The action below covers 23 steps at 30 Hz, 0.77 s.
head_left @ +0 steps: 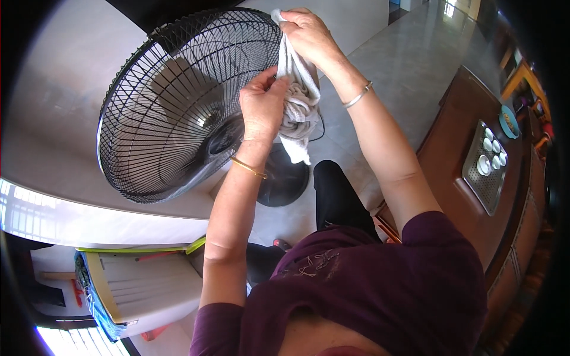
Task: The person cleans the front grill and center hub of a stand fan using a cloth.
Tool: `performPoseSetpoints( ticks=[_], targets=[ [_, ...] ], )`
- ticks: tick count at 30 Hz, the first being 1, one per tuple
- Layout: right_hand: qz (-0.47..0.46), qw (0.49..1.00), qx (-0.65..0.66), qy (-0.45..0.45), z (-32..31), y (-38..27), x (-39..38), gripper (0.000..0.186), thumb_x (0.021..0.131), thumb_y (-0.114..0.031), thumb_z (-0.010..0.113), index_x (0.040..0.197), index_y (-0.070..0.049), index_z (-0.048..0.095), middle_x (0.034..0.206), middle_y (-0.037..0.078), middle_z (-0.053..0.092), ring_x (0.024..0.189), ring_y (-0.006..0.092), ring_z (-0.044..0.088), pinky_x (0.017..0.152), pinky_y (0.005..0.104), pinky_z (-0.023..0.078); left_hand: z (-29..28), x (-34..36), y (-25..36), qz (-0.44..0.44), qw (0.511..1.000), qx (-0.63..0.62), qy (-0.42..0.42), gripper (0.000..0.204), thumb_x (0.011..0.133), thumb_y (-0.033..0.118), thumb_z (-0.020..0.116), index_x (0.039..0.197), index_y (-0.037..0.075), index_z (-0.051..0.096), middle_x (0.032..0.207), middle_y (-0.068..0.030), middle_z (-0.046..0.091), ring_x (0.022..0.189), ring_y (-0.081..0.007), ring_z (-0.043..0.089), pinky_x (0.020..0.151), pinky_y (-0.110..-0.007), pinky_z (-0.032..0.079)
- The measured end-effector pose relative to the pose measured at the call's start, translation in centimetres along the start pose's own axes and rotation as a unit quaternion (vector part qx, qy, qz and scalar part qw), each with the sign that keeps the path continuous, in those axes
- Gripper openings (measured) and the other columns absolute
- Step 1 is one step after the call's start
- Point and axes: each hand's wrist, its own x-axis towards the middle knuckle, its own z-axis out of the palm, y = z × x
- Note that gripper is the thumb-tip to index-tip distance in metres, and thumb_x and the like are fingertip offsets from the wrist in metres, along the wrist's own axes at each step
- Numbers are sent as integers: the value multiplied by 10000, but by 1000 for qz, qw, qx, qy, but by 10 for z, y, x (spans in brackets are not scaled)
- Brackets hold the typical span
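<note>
A white cloth (298,110), bunched and partly twisted, hangs at the right rim of a large black standing fan (178,113). My right hand (312,38) grips the cloth's upper end beside the top right of the wire guard. Lower down, my left hand (262,104) pinches the cloth's left edge in front of the guard, its fingers closed. The rest of the cloth drapes between and below both hands, ending in a loose corner. Behind the wire guard the blades show dimly. The fan's round black base (284,184) rests on the floor beneath.
To the right stands a brown wooden table (442,142) with a metal tray (488,178) of several small white cups and a turquoise bowl (509,121). A white cabinet-like box (148,288) is at the lower left. A pale wall or panel borders the fan's left side.
</note>
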Motion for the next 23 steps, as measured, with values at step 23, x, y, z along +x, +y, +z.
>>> performPoseSetpoints(
  ticks=[23],
  targets=[
    [48,971,201,120,2,11,-26,184,765,-108,706,878,31,664,745,119,693,634,159,652,629,293,522,-14,-8,-16,5,998,61,0,258,792,111,691,1008,-26,668,767,-77,682,655,-75,587,634,-224,487]
  ],
)
